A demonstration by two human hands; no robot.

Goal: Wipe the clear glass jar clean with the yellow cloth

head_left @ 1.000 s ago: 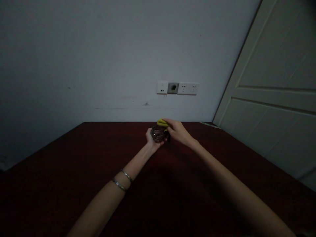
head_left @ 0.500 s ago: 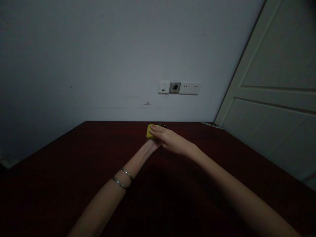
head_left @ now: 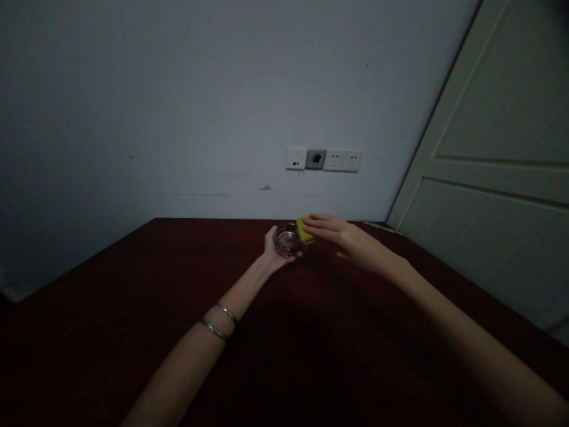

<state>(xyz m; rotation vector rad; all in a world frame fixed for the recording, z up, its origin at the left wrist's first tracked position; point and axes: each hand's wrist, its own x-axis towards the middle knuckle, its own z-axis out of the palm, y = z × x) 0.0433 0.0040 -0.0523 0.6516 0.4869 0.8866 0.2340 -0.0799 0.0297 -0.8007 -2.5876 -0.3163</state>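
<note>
A round clear glass ashtray (head_left: 288, 239) rests in my left hand (head_left: 274, 252), whose fingers curl around its underside and edge. Its open top faces up toward me. My right hand (head_left: 340, 234) has its fingers pressed on a yellow sponge (head_left: 304, 230), which is at the ashtray's right rim. Whether the sponge touches the glass there I cannot tell. Two silver bangles (head_left: 220, 321) circle my left forearm. Both hands are above the far part of the dark red table (head_left: 213, 255).
Behind the table stands a pale wall (head_left: 200, 107) with a row of sockets and switches (head_left: 323, 159). A light panelled door (head_left: 493, 148) rises along the right side. A thin pale strip (head_left: 382, 226) lies at the table's far right corner.
My right hand has moved right with the sponge, from over my left hand to the ashtray's right rim. The ashtray, mostly covered before, now shows. My left arm has barely moved.
</note>
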